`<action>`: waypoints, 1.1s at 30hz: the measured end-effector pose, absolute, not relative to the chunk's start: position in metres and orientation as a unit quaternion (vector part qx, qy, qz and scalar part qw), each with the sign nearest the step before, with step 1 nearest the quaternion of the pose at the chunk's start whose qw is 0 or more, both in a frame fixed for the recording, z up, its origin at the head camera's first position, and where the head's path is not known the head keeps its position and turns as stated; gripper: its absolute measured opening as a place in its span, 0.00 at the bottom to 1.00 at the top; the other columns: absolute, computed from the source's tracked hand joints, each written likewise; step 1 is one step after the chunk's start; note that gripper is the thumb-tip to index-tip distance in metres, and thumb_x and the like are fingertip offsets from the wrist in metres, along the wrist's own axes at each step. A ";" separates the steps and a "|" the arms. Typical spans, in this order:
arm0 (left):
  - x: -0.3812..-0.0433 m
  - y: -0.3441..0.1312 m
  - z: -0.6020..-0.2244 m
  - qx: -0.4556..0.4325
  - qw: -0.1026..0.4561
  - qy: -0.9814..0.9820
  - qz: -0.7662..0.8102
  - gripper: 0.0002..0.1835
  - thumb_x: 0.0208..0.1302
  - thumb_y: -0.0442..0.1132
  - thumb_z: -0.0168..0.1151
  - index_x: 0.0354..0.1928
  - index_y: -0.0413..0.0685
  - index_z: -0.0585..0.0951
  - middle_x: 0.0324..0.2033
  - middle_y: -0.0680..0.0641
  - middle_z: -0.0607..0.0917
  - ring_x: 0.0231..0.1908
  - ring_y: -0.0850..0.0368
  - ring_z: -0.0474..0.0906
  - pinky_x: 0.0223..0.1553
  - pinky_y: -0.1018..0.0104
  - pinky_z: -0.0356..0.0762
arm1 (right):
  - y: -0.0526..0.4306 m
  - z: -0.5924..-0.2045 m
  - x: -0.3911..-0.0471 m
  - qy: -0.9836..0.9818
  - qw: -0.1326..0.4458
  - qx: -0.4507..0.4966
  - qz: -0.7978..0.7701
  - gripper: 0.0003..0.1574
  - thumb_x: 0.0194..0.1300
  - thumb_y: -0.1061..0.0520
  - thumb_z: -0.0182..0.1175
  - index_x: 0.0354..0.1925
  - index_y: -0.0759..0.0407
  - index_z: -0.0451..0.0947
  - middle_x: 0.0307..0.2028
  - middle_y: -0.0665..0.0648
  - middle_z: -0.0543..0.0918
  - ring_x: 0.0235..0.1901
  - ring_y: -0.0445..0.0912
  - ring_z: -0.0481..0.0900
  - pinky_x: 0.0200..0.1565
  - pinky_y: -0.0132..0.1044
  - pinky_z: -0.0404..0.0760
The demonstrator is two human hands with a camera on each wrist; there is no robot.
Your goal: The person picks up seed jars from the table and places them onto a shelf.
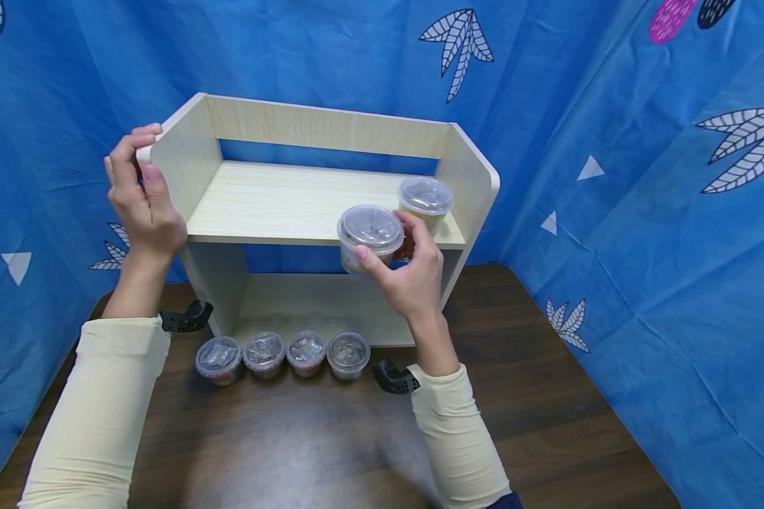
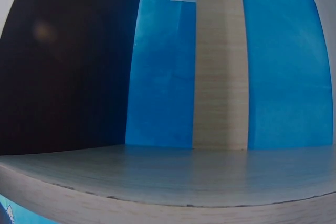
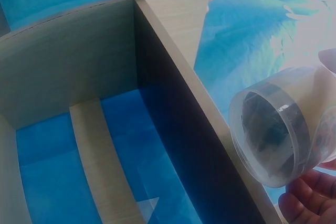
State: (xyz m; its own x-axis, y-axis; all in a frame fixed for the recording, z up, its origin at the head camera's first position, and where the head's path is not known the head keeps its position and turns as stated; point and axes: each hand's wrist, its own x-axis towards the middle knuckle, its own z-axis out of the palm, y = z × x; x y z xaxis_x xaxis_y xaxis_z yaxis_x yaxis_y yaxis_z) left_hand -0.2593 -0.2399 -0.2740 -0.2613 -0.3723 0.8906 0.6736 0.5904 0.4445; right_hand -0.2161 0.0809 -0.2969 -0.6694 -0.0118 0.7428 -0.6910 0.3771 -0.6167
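A pale wooden two-tier shelf (image 1: 293,194) stands on the table. My left hand (image 1: 141,205) grips the top front corner of its left side panel, thumb on the inner face. My right hand (image 1: 415,272) holds a clear lidded plastic cup (image 1: 369,240) between thumb and fingers, in front of the upper board's edge. In the right wrist view, this cup (image 3: 275,129) appears tilted beside the shelf, fingertips against its side. A similar lidded cup (image 1: 425,196) sits at the right end of the upper board. The left wrist view shows only the shelf's panels and the backdrop.
Several smaller lidded cups (image 1: 264,353) stand in a row on the dark wooden table (image 1: 280,445), before the shelf's lower board (image 1: 318,300). A blue patterned curtain (image 1: 331,49) hangs behind and on both sides.
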 end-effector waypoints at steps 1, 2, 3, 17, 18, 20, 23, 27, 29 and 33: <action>-0.259 -0.240 -0.274 -0.114 0.597 -0.663 -0.438 0.19 0.65 0.37 0.42 0.54 0.40 0.75 0.57 0.51 0.80 0.57 0.58 0.70 0.57 0.68 0.71 | 0.081 -0.296 -0.216 -0.760 0.335 0.231 0.507 0.56 0.54 0.23 0.59 0.59 0.67 0.72 0.44 0.61 0.82 0.33 0.48 0.76 0.32 0.38 0.76; -0.259 -0.240 -0.274 -0.114 0.597 -0.663 -0.437 0.19 0.65 0.37 0.42 0.54 0.40 0.75 0.57 0.51 0.80 0.57 0.58 0.70 0.57 0.68 0.71 | 0.081 -0.296 -0.216 -0.761 0.334 0.231 0.506 0.56 0.54 0.22 0.58 0.59 0.67 0.72 0.44 0.61 0.82 0.33 0.48 0.76 0.32 0.37 0.76; -0.259 -0.240 -0.274 -0.114 0.597 -0.663 -0.437 0.19 0.65 0.37 0.42 0.54 0.40 0.75 0.57 0.52 0.80 0.57 0.58 0.70 0.57 0.68 0.71 | 0.081 -0.296 -0.216 -0.761 0.334 0.231 0.506 0.56 0.54 0.22 0.58 0.59 0.67 0.72 0.44 0.61 0.82 0.33 0.47 0.76 0.32 0.36 0.75; -0.260 -0.240 -0.275 -0.118 0.601 -0.660 -0.435 0.19 0.65 0.38 0.42 0.53 0.40 0.75 0.57 0.52 0.81 0.56 0.58 0.70 0.55 0.69 0.71 | 0.079 -0.291 -0.218 -0.759 0.342 0.230 0.504 0.50 0.54 0.29 0.61 0.59 0.67 0.72 0.43 0.61 0.83 0.32 0.48 0.76 0.31 0.41 0.77; -0.260 -0.240 -0.275 -0.118 0.601 -0.660 -0.435 0.19 0.65 0.38 0.42 0.53 0.40 0.75 0.57 0.51 0.81 0.56 0.58 0.70 0.56 0.70 0.71 | 0.079 -0.291 -0.219 -0.759 0.342 0.229 0.504 0.49 0.54 0.31 0.62 0.59 0.67 0.72 0.43 0.61 0.83 0.32 0.48 0.76 0.31 0.40 0.77; -0.260 -0.240 -0.275 -0.118 0.600 -0.660 -0.436 0.19 0.65 0.39 0.43 0.53 0.40 0.75 0.57 0.51 0.80 0.57 0.58 0.70 0.56 0.69 0.71 | 0.078 -0.290 -0.219 -0.761 0.339 0.227 0.504 0.47 0.54 0.35 0.63 0.59 0.67 0.72 0.43 0.61 0.82 0.32 0.48 0.76 0.31 0.40 0.77; -0.260 -0.240 -0.275 -0.116 0.600 -0.660 -0.437 0.19 0.65 0.39 0.43 0.53 0.41 0.75 0.57 0.52 0.80 0.56 0.58 0.70 0.56 0.69 0.71 | 0.077 -0.288 -0.219 -0.764 0.334 0.225 0.504 0.45 0.53 0.39 0.65 0.60 0.67 0.72 0.43 0.61 0.82 0.32 0.48 0.75 0.31 0.40 0.77; -0.260 -0.240 -0.275 -0.114 0.600 -0.661 -0.435 0.19 0.65 0.39 0.42 0.53 0.41 0.75 0.57 0.52 0.80 0.56 0.58 0.70 0.56 0.69 0.71 | 0.075 -0.287 -0.221 -0.768 0.323 0.225 0.506 0.45 0.53 0.40 0.66 0.60 0.67 0.72 0.43 0.62 0.82 0.31 0.49 0.75 0.32 0.45 0.77; -0.260 -0.240 -0.275 -0.114 0.601 -0.660 -0.436 0.19 0.65 0.39 0.42 0.53 0.41 0.75 0.57 0.52 0.81 0.56 0.58 0.71 0.56 0.69 0.71 | 0.074 -0.286 -0.221 -0.769 0.316 0.224 0.509 0.44 0.53 0.41 0.66 0.61 0.67 0.71 0.44 0.62 0.82 0.32 0.50 0.74 0.32 0.48 0.78; -0.260 -0.239 -0.275 -0.115 0.603 -0.657 -0.438 0.19 0.65 0.39 0.42 0.53 0.40 0.75 0.57 0.51 0.81 0.56 0.58 0.71 0.56 0.69 0.71 | 0.073 -0.285 -0.221 -0.772 0.305 0.222 0.512 0.44 0.54 0.42 0.67 0.61 0.66 0.71 0.43 0.61 0.82 0.31 0.49 0.74 0.32 0.46 0.77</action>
State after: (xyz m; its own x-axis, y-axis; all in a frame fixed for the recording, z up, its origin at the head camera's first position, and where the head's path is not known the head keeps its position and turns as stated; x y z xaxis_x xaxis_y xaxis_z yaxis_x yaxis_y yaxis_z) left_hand -0.2599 -0.2394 -0.2747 -0.2472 -0.3768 0.8927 0.6796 0.5893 0.4369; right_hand -0.2215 0.0727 -0.2847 -0.7151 -0.0299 0.6984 -0.6551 0.3773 -0.6546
